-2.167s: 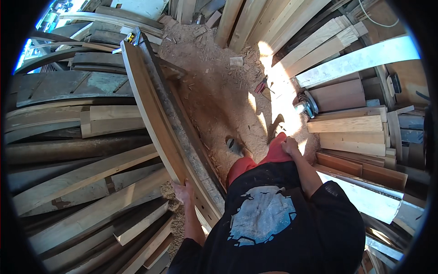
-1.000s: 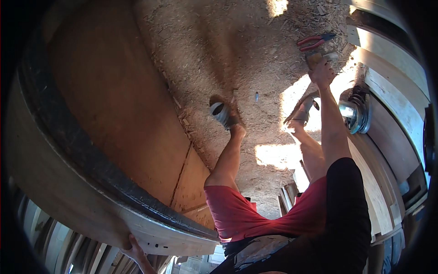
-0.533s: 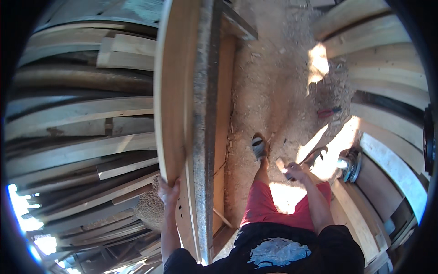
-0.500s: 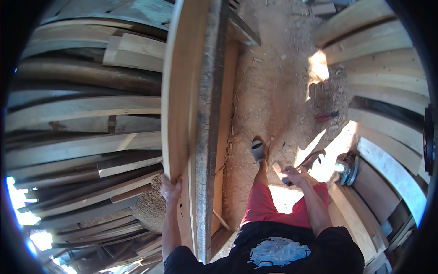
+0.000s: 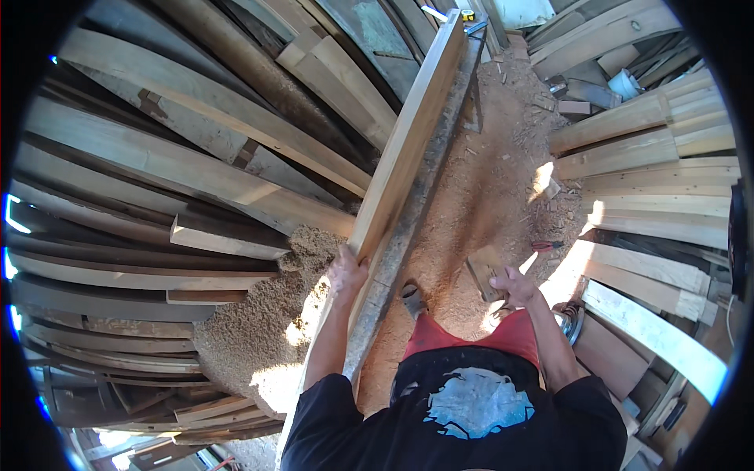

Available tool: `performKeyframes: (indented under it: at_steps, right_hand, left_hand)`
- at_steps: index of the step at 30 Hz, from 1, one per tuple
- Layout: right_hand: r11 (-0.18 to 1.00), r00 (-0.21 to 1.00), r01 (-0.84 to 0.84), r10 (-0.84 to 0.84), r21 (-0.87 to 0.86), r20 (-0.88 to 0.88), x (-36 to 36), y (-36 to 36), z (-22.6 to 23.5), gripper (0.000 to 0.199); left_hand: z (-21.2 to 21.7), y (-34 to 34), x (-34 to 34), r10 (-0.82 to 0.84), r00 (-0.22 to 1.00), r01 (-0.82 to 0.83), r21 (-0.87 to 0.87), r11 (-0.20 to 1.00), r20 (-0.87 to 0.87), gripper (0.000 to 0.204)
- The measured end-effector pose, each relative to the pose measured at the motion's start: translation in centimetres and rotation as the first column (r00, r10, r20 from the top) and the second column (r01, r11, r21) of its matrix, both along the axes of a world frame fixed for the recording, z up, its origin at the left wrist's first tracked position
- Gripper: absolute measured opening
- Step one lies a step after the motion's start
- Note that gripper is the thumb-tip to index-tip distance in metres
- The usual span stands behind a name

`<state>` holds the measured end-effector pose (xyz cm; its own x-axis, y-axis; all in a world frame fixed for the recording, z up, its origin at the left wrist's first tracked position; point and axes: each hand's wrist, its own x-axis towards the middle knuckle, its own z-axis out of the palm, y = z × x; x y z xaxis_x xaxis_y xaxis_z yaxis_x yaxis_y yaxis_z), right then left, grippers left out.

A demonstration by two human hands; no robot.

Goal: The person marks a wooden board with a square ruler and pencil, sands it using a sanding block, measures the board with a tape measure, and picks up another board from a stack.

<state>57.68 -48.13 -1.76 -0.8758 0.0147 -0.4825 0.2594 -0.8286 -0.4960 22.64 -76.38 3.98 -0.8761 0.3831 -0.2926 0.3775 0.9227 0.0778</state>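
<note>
A long pale wooden plank (image 5: 408, 141) stands on edge and runs from my left side up toward the far end of the yard. My left hand (image 5: 346, 272) grips its near edge. Beside it lies a darker, rough-edged board (image 5: 416, 220). My right hand (image 5: 514, 287) holds a small flat wooden block (image 5: 485, 272) over the sawdust ground, just right of my foot (image 5: 411, 298).
Stacks of planks and beams (image 5: 196, 173) fill the left side, with a heap of sawdust (image 5: 259, 330) at their foot. More lumber (image 5: 660, 180) is piled at the right. A round metal object (image 5: 569, 322) lies by my right leg. Sawdust ground (image 5: 495, 180) lies between the piles.
My view has swung over the yard. The plank has tilted and now leans away to the upper right. My right hand now holds a small wooden block.
</note>
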Motion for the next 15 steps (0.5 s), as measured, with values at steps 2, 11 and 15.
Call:
performKeyframes:
  at_steps: [2,11,15]
  right_hand:
    - [0.988,0.998,0.049,-0.055,0.150,0.039,-2.6,-1.9,1.8,0.067]
    - [0.889,0.970,0.241,-0.230,0.389,-0.074,-11.8,-12.0,8.7,0.066]
    - [0.877,0.984,0.177,-0.155,0.446,-0.084,-12.8,-15.0,11.0,0.064]
  left_hand:
    - [-0.2,-0.6,-0.3,0.007,0.997,-0.010,0.043,0.999,0.073,0.073]
    - [-1.1,-3.4,-1.5,-0.058,0.995,-0.016,0.706,0.708,0.080,0.073]
    - [1.5,-5.1,-0.4,-0.186,0.980,0.031,0.863,0.504,0.074,0.069]
